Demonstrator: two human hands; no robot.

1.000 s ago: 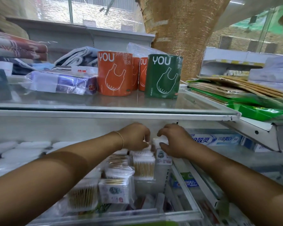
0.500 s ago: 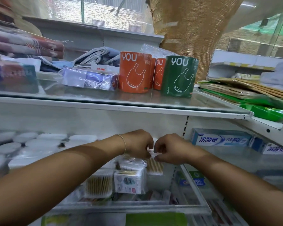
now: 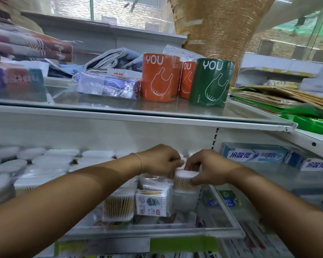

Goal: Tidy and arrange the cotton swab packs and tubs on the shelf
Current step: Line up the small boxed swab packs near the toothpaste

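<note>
Head view: in the lower shelf's clear bin [image 3: 157,229], a plain cotton swab pack [image 3: 117,206] and a printed pack [image 3: 152,202] sit in front. Behind them stands 1 cotton swab tub [image 3: 185,181]. The right hand [image 3: 206,168] curls around its right side, and the left hand [image 3: 159,161] pinches its top-left edge.

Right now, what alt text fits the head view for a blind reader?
Left hand and right hand hold a clear tub of wooden-stick cotton swabs above more swab packs on a white lower shelf. Orange cylindrical rolls and a green one, marked YOU, stand on the glass shelf above.
</note>
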